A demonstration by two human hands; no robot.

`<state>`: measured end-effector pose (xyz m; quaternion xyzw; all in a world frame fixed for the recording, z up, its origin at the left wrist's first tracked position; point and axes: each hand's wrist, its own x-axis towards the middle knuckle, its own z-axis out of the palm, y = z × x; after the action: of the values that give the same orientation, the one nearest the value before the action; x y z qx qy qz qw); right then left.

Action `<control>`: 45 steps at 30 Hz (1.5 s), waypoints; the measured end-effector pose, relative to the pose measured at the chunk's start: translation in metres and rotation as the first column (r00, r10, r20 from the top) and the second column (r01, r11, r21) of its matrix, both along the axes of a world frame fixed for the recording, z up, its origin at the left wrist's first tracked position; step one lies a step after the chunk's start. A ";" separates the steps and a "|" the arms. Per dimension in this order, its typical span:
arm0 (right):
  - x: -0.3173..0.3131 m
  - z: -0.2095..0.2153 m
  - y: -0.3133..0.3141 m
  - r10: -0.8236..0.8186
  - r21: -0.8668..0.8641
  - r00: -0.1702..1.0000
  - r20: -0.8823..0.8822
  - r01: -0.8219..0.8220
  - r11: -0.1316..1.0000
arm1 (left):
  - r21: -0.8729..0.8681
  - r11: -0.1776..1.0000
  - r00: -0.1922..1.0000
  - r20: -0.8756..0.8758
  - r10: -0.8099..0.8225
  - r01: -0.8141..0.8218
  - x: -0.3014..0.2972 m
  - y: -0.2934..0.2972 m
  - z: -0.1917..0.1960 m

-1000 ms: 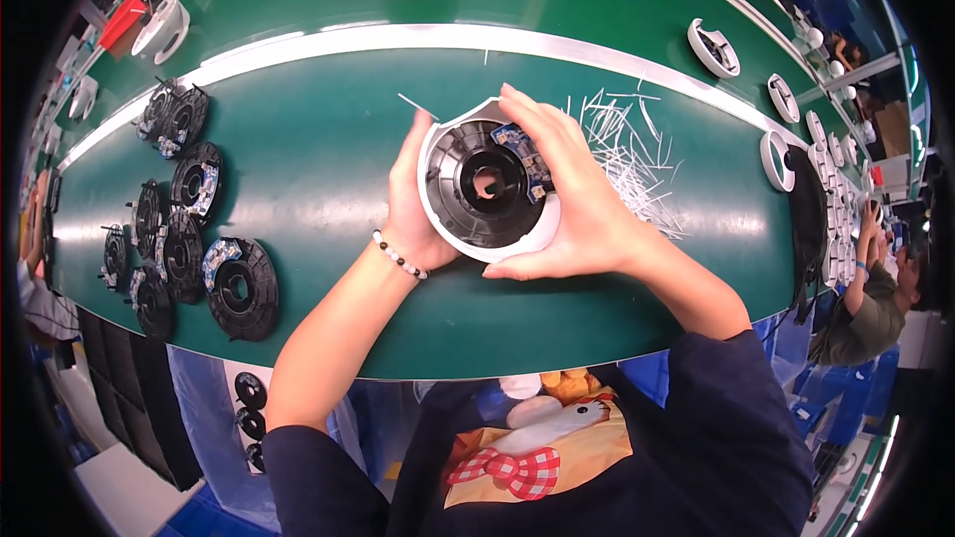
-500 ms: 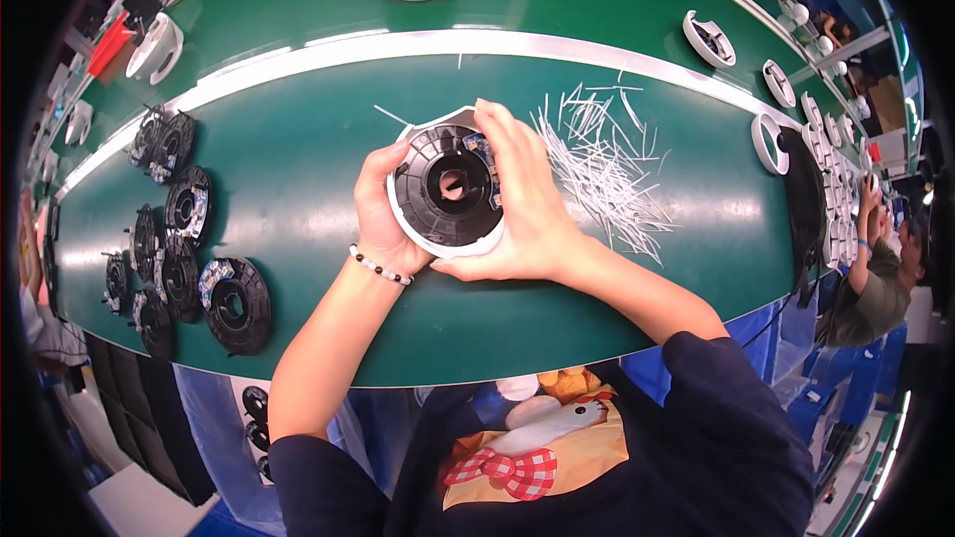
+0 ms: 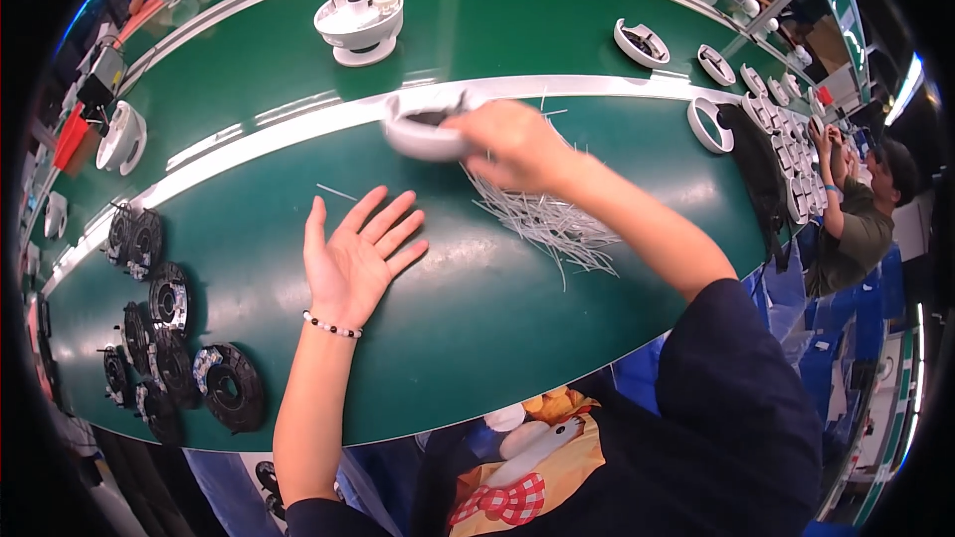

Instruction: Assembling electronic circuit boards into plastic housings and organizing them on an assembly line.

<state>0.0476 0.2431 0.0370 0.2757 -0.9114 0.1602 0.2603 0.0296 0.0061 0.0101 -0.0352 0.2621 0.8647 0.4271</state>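
My right hand [image 3: 519, 147] grips a round white plastic housing [image 3: 430, 142] by its right side, lifted near the far edge of the work surface. The housing is slightly smeared by motion, and its dark inside shows only in part. Palm up with fingers spread, my left hand [image 3: 356, 257] is apart from it and holds nothing. A single thin white strip [image 3: 336, 192] lies just beyond my left fingers. Beneath my right hand and forearm spreads a loose pile of thin white strips [image 3: 557, 229], partly hidden by them.
Several black ring-shaped parts with circuit boards [image 3: 239, 393] lie at the left. Past the pale rail [image 3: 279, 124], a green belt carries a white unit on a base [image 3: 360, 35] and white housings [image 3: 642, 43]. A dark bag [image 3: 751, 169] and a co-worker [image 3: 863, 214] are at right.
My left hand has let go of the housing and opened. My right hand has carried the housing away from me, toward the rail. The view has shifted too.
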 end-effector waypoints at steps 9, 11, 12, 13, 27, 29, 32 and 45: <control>-0.080 -0.027 0.124 -0.391 0.206 0.876 -0.284 0.454 0.867 | 0.029 0.999 0.999 -0.027 -0.033 0.034 -0.008 -0.003 -0.010; -0.085 -0.035 0.152 -0.500 0.283 0.845 -0.190 0.535 0.796 | -0.006 1.000 0.999 -0.024 -0.030 0.030 -0.009 0.000 -0.005; -0.085 -0.032 0.154 -0.530 0.331 0.833 -0.156 0.550 0.767 | -0.013 1.000 1.000 -0.024 -0.020 0.020 -0.010 0.000 -0.004; -0.081 -0.028 0.164 -0.506 0.358 0.852 -0.138 0.519 0.776 | -0.014 1.000 1.000 -0.022 -0.021 0.021 -0.011 0.001 -0.004; 0.134 -0.062 0.411 -0.991 0.448 0.128 0.046 0.884 0.135 | -0.092 0.195 0.000 -0.906 -0.423 -0.976 0.021 -0.124 0.046; 0.131 -0.052 0.385 -0.995 0.435 0.100 0.018 0.895 0.098 | -0.148 0.007 0.101 -0.703 -0.704 -0.989 0.034 -0.179 0.054; 0.130 -0.054 0.414 -0.983 0.390 0.163 -0.082 0.913 0.119 | -0.333 -0.209 0.338 -0.396 -0.854 -0.919 0.041 -0.214 0.046; 0.101 0.058 0.026 -0.051 0.084 0.996 -0.080 0.058 0.995 | -0.391 0.127 0.113 -0.535 -0.837 -0.911 0.039 -0.129 0.036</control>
<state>0.1482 0.2689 0.0952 0.2677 -0.9138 0.1027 0.2876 0.0682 -0.1233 0.0464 0.2666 0.9429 0.1763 -0.0933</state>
